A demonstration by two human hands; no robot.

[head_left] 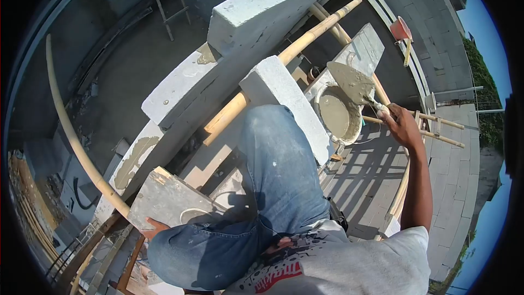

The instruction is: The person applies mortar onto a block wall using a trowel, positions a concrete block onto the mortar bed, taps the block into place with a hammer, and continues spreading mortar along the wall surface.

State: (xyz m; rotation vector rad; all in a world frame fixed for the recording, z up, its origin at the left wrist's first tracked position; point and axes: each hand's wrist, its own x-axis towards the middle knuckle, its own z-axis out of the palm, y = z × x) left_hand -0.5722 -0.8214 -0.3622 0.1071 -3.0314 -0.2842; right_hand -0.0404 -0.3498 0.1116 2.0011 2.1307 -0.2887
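Observation:
My right hand (403, 127) is closed around the handle of a trowel (352, 83). Grey wet mortar covers the broad blade, which is over the rim of a white bucket (357, 130) with more mortar inside. Beside my left knee, my left hand (155, 228) grips the edge of a flat grey board (164, 199); the knee hides part of that hand. A pale block (292, 104) stands between my right leg and the bucket. Along the wall of pale blocks (180, 84), a patch of wet mortar (135, 161) lies on the lower left top.
Bamboo poles (322, 26) cross beneath the wall and bucket, and a curved one (68, 114) rises at left. A plank (367, 49) lies beyond the bucket. At upper right is a red bucket (400, 28). A ladder (166, 3) leans at the back. A floor lies well below.

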